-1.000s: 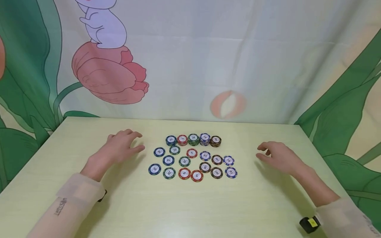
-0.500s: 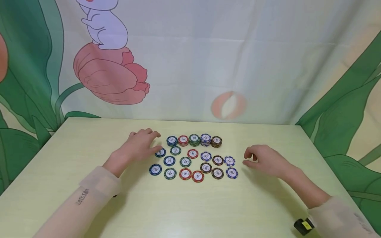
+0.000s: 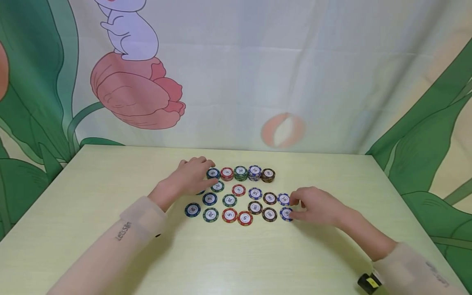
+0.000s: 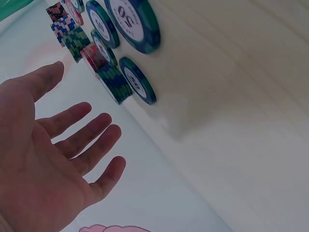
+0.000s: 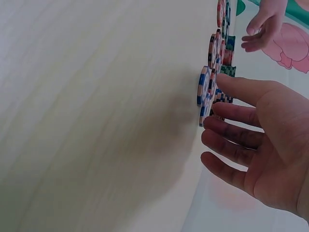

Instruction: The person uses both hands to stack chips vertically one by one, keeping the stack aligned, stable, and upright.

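Note:
My left hand (image 3: 189, 176) hovers at the left end of a back row of poker chip stacks, fingers and thumb spread around the dark blue stack (image 3: 213, 172). In the left wrist view its palm (image 4: 43, 169) holds nothing. A loose green 20 chip (image 3: 217, 187) lies by the thumb. My right hand (image 3: 318, 208), fingers loosely bent, reaches in from the right. Its fingertips overlap two loose blue 10 chips (image 3: 283, 199) in the head view; the right wrist view shows nothing in the palm (image 5: 275, 169). A loose dark blue chip is mostly hidden beneath the left hand.
Beside the dark blue stack stand red (image 3: 227, 174), green (image 3: 241, 173), blue-and-white (image 3: 255, 173) and black (image 3: 268, 175) stacks. Several loose chips, such as a red 5 chip (image 3: 245, 218), lie in front on the pale table (image 3: 236, 258). A printed curtain (image 3: 221, 82) hangs behind the table.
Both hands have moved inward over the table: the left rightward to the dark blue stack, the right leftward to the blue 10 chips. The chips themselves look unmoved.

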The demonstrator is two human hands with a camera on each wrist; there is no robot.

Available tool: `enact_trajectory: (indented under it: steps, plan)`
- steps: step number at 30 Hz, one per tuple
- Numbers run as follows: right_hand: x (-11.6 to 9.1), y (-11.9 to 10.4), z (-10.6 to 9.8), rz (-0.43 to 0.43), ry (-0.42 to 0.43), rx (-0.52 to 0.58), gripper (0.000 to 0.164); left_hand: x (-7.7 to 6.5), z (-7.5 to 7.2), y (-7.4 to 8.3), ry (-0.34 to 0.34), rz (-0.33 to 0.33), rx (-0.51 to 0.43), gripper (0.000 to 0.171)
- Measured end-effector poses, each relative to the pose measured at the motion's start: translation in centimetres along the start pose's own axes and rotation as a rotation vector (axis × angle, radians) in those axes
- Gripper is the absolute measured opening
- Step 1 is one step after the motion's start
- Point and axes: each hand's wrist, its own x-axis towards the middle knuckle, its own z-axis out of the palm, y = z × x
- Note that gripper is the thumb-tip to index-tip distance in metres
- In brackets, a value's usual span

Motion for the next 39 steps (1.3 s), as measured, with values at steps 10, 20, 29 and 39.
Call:
enact_trajectory:
  steps: [10, 20, 29, 39]
  plan:
    - [0.6, -0.5, 0.5, -0.013, -0.032, -0.016, 0.020, 1.9, 0.7, 2.1, -0.034, 0.041, 0.004, 0.059]
    - [0.6, -0.8, 0.7, -0.004, -0.052, -0.033, 0.028, 3.9, 1.4, 3.2, -0.061, 0.031, -0.036, 0.063]
    - [0.6, -0.9, 0.5, -0.029, -0.071, -0.065, 0.034, 5.3, 1.5, 4.6, -0.108, 0.021, -0.021, 0.064]
    - [0.7, -0.7, 0.6, -0.042, -0.084, -0.079, 0.031, 6.7, 2.2, 5.2, -0.117, 0.025, -0.012, 0.063]
